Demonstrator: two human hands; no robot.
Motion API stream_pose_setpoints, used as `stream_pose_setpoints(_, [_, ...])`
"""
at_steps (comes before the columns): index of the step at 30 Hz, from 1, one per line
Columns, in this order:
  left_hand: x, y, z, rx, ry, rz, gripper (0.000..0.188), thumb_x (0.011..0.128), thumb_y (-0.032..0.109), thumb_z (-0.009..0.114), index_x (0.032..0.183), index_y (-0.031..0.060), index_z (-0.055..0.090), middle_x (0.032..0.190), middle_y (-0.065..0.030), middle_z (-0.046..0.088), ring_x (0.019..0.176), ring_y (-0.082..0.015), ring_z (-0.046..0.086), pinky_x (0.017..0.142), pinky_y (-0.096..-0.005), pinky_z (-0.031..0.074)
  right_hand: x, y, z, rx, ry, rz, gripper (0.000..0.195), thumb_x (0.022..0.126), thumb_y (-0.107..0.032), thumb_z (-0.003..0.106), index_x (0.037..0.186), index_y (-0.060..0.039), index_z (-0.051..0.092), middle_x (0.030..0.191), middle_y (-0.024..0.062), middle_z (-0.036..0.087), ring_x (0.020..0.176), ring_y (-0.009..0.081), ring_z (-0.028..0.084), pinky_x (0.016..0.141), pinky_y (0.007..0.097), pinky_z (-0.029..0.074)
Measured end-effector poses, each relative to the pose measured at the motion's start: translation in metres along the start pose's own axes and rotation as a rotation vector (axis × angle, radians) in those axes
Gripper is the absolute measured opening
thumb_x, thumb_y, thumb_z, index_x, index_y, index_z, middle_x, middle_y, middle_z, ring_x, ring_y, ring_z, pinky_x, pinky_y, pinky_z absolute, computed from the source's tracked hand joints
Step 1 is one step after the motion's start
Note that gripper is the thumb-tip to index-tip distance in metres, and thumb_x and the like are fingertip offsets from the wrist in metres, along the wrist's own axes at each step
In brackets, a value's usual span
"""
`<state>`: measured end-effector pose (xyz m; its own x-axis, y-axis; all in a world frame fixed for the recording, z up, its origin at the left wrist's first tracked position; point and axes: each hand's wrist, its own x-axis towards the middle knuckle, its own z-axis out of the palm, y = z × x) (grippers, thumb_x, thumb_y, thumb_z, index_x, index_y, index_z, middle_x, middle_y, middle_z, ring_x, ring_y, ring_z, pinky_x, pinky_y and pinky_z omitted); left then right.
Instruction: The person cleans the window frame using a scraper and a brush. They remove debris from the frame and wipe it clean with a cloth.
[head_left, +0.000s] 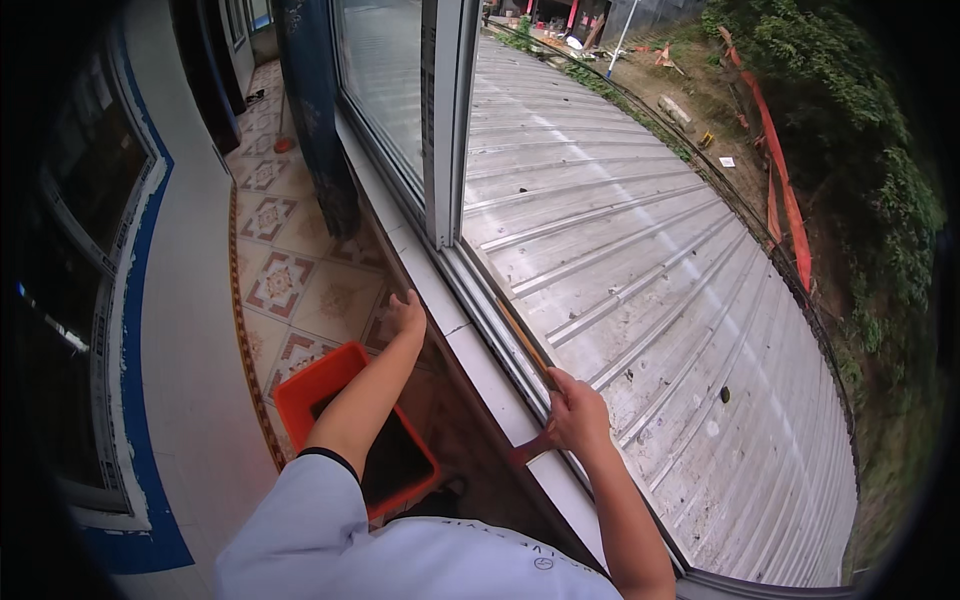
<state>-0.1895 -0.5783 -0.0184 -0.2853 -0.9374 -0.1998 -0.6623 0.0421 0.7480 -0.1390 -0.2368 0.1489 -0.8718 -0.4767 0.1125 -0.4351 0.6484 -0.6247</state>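
My right hand (579, 412) is at the lower track (480, 289) of a sliding window, with its fingers closed around a dark red piece (534, 448), seemingly cloth, that hangs over the white tiled sill (495, 405). A thin orange-yellow stick (523, 335) lies along the track and reaches my right fingers; whether they grip it, I cannot tell. My left hand (407, 315) is beside the sill's inner edge, its fingers apart and nothing visible in them. Below my left forearm stands an orange-red plastic basin (300, 394) with dark contents.
A sliding window sash (442, 135) stands beyond my hands. Outside lies a ribbed metal roof (600, 247). A dark blue curtain (311, 112) hangs at the sill's far end. Patterned floor tiles (274, 281) run along the inner wall.
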Motion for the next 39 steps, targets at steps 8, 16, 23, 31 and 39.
stream_pose_setpoints(8, [-0.027, 0.047, 0.049, 0.061, 0.097, -0.085, 0.059, 0.089, 0.047, 0.042, 0.131, 0.0048, 0.039, 0.126, -0.0237, 0.045, 0.113, -0.0384, 0.048, 0.087, -0.0508, 0.043, 0.119, 0.007, 0.053, -0.224, -0.081, -0.014, 0.033, 0.083, -0.008, 0.047, 0.114, -0.0138, 0.058, 0.079, 0.0177, 0.060, 0.073, 0.0359, 0.061, 0.065, 0.0457, 0.049])
stream_pose_setpoints(16, [-0.021, 0.043, 0.052, 0.082, 0.141, 0.014, 0.065, 0.088, 0.043, 0.048, 0.126, -0.0076, 0.037, 0.117, -0.0353, 0.046, 0.105, -0.0445, 0.051, 0.089, -0.0472, 0.043, 0.189, 0.002, 0.105, -0.187, -0.176, 0.062, 0.034, 0.080, -0.007, 0.047, 0.112, -0.0113, 0.057, 0.084, 0.0183, 0.062, 0.078, 0.0365, 0.061, 0.069, 0.0457, 0.049])
stream_pose_setpoints(23, [-0.012, 0.032, 0.063, 0.090, 0.106, -0.012, 0.063, 0.089, 0.044, 0.048, 0.120, -0.0108, 0.040, 0.115, -0.0354, 0.049, 0.104, -0.0457, 0.052, 0.087, -0.0474, 0.044, 0.214, 0.004, 0.122, -0.095, -0.131, 0.010, 0.027, 0.077, -0.004, 0.049, 0.103, -0.0059, 0.057, 0.077, 0.0191, 0.063, 0.074, 0.0365, 0.063, 0.066, 0.0459, 0.050])
stream_pose_setpoints(31, [-0.022, 0.044, 0.051, 0.120, 0.135, 0.073, 0.058, 0.089, 0.044, 0.048, 0.109, -0.0113, 0.047, 0.106, -0.0321, 0.057, 0.099, -0.0447, 0.056, 0.085, -0.0459, 0.046, 0.188, 0.007, 0.089, -0.099, -0.176, -0.200, 0.011, 0.077, -0.005, 0.051, 0.082, 0.0002, 0.059, 0.076, 0.0174, 0.064, 0.071, 0.0340, 0.064, 0.061, 0.0425, 0.051])
stream_pose_setpoints(39, [-0.018, 0.043, 0.054, 0.197, 0.170, 0.005, 0.061, 0.089, 0.047, 0.045, 0.108, -0.0108, 0.047, 0.103, -0.0332, 0.057, 0.097, -0.0466, 0.056, 0.084, -0.0477, 0.046, 0.189, 0.018, 0.064, 0.009, -0.213, -0.162, 0.012, 0.075, -0.005, 0.052, 0.077, 0.0004, 0.062, 0.076, 0.0195, 0.064, 0.071, 0.0338, 0.065, 0.062, 0.0421, 0.052])
